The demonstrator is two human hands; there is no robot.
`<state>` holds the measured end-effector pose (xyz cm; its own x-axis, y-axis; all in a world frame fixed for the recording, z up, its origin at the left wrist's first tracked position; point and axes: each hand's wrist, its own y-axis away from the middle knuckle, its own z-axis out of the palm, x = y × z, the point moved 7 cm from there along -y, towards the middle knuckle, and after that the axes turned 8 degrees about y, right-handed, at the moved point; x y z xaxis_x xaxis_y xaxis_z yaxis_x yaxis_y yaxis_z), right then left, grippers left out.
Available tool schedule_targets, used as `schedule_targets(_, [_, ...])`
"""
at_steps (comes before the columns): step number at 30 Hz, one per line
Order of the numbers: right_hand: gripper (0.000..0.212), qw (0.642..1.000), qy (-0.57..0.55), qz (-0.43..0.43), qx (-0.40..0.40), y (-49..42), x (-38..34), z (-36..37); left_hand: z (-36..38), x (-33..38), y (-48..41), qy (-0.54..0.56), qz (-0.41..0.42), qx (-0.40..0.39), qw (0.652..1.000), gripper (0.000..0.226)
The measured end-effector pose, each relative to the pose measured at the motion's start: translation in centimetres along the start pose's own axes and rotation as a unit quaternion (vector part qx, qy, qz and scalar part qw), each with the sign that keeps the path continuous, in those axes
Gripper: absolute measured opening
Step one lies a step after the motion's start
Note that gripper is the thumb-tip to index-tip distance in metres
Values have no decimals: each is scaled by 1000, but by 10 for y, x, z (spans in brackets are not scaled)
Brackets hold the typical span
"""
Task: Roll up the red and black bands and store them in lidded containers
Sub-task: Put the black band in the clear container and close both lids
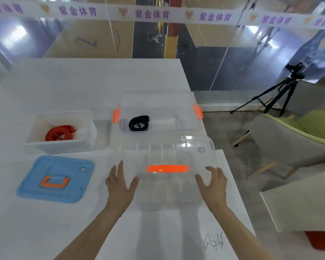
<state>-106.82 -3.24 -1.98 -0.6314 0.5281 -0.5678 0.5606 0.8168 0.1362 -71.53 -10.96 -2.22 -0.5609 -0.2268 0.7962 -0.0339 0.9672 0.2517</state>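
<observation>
Clear rectangular plastic lid (165, 158) with orange handle sits between left hand (120, 182) and right hand (213, 182), both spread wide. White worktop (64, 231) edge lies just beyond right hand.

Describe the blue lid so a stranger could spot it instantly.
On the white table, near-left, in front of the white tub with the red band, lies the blue lid. It alone is opaque blue; the other lid is clear.
</observation>
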Motion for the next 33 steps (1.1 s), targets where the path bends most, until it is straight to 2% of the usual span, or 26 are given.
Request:
schedule_targets(7, [41, 995, -10, -74, 65, -52, -76, -35, -48, 63, -52, 6, 80, 43, 996, 75])
schedule_targets(13, [41, 996, 0, -87, 35, -125, -128, -40, -74, 100, -139, -26, 58, 39, 997, 94])
schedule_targets(16, [42, 997, 11, -78, 5, -163, -149, -37, -75, 118, -177, -20, 38, 35, 998, 76])
schedule_targets(20, [43, 997, 18, -74, -22, -204, -163, -31, -71, 137, -215, -17, 31, 26, 999, 70])
schedule_targets(26, [51, 979, 64, -169, -94, -221, -152, -4, -45, 117, -228, -135, -1, -101, 986, 88])
schedule_targets(29, [62, 976, 82, -177, -99, -221, -152, 2, -35, 120, -223, -158, 23, -132, 978, 98])
schedule_targets(33, [74, 968, 134, -184, -109, -227, -151, 10, -29, 117, -224, -188, 16, -148, 971, 118])
